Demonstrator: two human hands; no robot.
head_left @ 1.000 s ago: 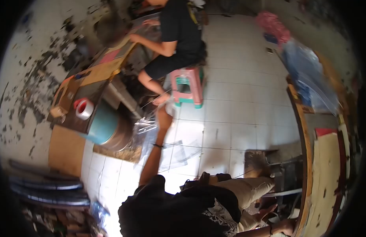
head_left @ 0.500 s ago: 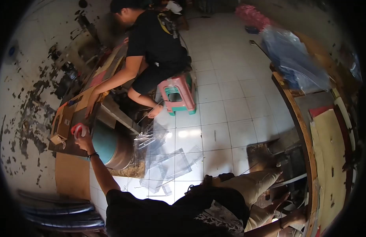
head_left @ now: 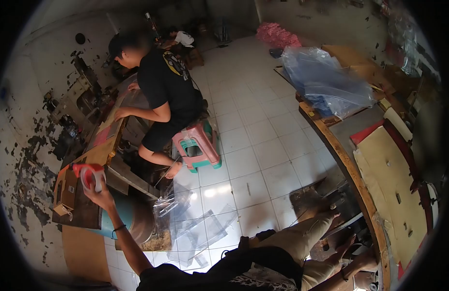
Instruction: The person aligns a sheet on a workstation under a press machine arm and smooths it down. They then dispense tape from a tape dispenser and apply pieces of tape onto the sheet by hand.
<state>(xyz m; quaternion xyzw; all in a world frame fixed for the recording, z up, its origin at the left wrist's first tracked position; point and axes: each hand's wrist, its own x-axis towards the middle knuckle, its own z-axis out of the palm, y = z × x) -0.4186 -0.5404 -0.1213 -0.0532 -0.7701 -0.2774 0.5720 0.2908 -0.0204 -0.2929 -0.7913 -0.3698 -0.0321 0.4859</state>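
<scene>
My left hand [head_left: 100, 195] is closed around a red tape dispenser [head_left: 88, 170] with a roll of tape on it. It is raised above the near end of the left workbench, beside a small cardboard box [head_left: 66, 193]. At the lower right, my right hand [head_left: 365, 262] is against the wooden edge of the right table [head_left: 378, 228]. Its fingers are mostly hidden there.
A person in black [head_left: 168, 92] sits on stacked plastic stools [head_left: 197, 148] at the left workbench [head_left: 91, 208]. Clear plastic sheets [head_left: 205, 233] lie on the tiled floor near a blue drum [head_left: 130, 220]. Plastic bags [head_left: 326, 82] and a cream sheet [head_left: 394, 184] cover the right table.
My left hand has lifted the tape dispenser. The seated person's arm has drawn back from the bench's near end, and my view has tilted up and right.
</scene>
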